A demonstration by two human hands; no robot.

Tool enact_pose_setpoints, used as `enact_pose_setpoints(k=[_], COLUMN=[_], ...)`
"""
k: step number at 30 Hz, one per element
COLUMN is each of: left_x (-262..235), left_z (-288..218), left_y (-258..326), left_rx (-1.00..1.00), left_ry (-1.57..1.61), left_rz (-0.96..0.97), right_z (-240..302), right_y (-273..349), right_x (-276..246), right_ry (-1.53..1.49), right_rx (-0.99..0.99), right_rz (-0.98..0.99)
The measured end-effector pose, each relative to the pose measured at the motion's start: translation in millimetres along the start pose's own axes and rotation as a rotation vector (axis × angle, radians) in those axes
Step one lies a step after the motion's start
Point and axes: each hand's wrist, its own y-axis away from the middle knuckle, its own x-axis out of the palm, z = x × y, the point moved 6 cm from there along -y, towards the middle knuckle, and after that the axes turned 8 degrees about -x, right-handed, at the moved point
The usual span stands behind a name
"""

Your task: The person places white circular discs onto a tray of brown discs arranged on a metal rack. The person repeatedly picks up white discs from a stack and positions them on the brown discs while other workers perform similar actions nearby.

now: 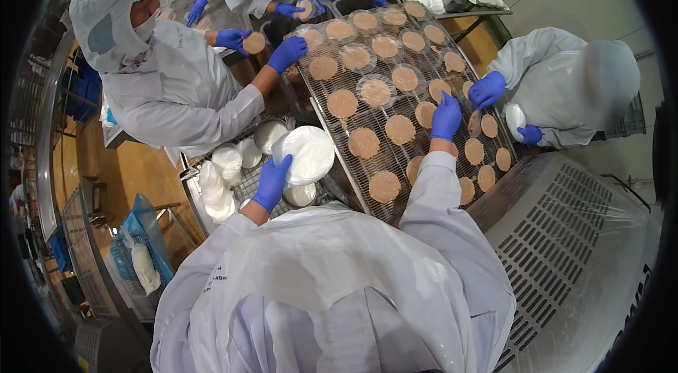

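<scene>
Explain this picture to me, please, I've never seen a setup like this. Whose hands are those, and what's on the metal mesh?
There's no robot here. A person wears a wide camera on their head, looking down, which is why straight edges curve. The two blue-gloved hands in the middle are theirs: the left hand holds white discs, and the right hand is over the mesh, fingertips by a tan disc; whether it has a grip on it, I can't tell. Rows of tan discs lie on the mesh, some with clear film around them. The other gloved hands belong to co-workers.
</scene>
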Motion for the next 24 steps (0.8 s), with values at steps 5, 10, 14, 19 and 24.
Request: enact_pose_setpoints(k=[5,10,14,19,24], left_x=[2.7,-1.3,2.7,10.9,-8.9], left_z=[7.3,0.5,2.3,0.1,4.5], left_y=[-11.7,-3.6,2.3,-2.4,-1.9], left_rx=[0.002,0.042,0.060,0.068,0.082], left_ry=[-0.036,-0.041,0.003,0.015,-0.038], left_rz=[0.001,-0.031,0.013,0.051,-0.022], right_z=[-0.6,72.3,194.9,234.2,165.5], right_y=[55.4,115.6,121.5,145.4,112.0], right_x=[79.2,90.6,49.1,57.2,59.6], right_ry=[0.231,0.208,-0.743,-0.486,-0.711], right_rx=[-0.300,-0.457,-0.287,-0.395,-0.144], right_rz=[0.332,0.563,0.790,0.885,0.761])
